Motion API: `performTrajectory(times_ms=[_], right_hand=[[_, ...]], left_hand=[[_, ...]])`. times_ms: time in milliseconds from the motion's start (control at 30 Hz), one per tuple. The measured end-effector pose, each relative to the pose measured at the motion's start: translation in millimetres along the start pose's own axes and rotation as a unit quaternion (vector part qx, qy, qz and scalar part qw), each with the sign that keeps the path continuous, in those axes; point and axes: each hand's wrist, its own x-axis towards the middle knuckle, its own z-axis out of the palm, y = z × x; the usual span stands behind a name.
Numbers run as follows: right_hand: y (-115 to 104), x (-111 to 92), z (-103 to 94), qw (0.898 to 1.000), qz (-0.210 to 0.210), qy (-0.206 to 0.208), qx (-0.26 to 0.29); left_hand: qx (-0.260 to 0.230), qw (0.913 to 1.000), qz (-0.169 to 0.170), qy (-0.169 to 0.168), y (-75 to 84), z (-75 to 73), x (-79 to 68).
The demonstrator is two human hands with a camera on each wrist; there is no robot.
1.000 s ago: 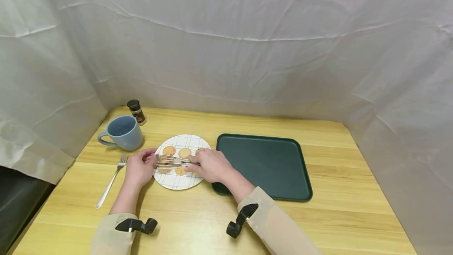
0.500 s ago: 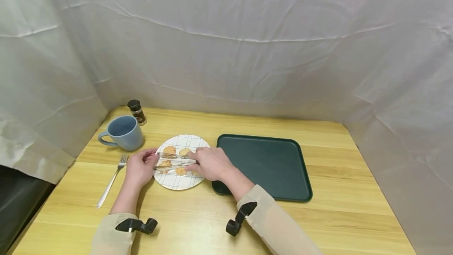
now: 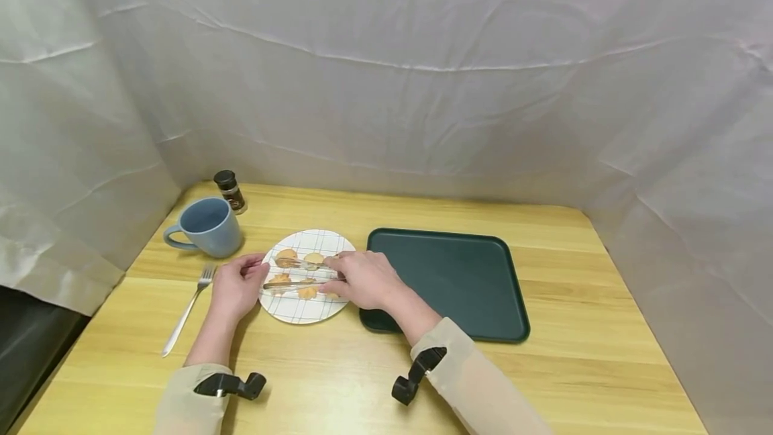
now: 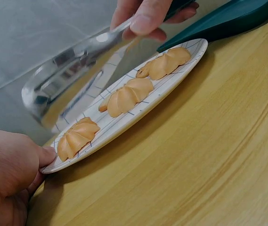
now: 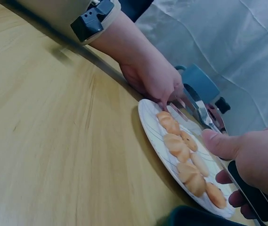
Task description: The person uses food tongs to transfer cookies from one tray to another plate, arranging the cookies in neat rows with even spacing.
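Observation:
A white plate with a blue grid pattern (image 3: 308, 311) lies on the table, bearing several cookies (image 3: 308, 291) in two rows. My left hand (image 3: 237, 287) pinches the plate's left rim between thumb and fingers. My right hand (image 3: 362, 278) holds metal tongs (image 4: 60, 80) by their dark handle (image 5: 251, 193), thumb on the near arm. The tongs' arms stand apart above the plate, pointing left, with no cookie visibly gripped between them. In the left wrist view, three shell-shaped cookies (image 4: 129, 96) line the plate's near side. The right hand partly hides the right-hand cookies in the head view.
A dark green tray (image 3: 453, 280) lies right of the plate. Left of it are a fork (image 3: 188, 314), a blue mug (image 3: 211, 228) and, behind, a black-capped spice jar (image 3: 231, 192). Grey-white cloth (image 3: 386, 86) walls in the wooden table (image 3: 580, 327).
The tongs' arms have spread wider apart above the cookies. My left hand stays on the plate's rim, and the plate and cookies appear unmoved.

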Motion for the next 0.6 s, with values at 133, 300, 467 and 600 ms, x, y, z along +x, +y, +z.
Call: performTrajectory(times_ms=[133, 300, 467, 600], right_hand=[[6.5, -6.4, -6.3, 1.000, 0.001, 0.015, 0.016], [16.6, -19.7, -14.9, 0.999, 0.021, 0.040, 0.027], [28.2, -36.4, -23.8, 0.997, 0.033, 0.063, 0.024], [37.8, -52.3, -31.1, 0.996, 0.048, 0.078, 0.015]], left_hand=[[0.001, 1.0000, -0.002, 0.002, -2.0, -1.8, 1.6], [0.011, 0.9999, -0.010, 0.002, -4.0, -6.1, 3.4], [0.018, 0.9997, -0.014, 0.000, -5.5, -10.6, 5.0], [0.018, 0.9996, -0.020, -0.002, -5.3, -13.9, 5.0]])
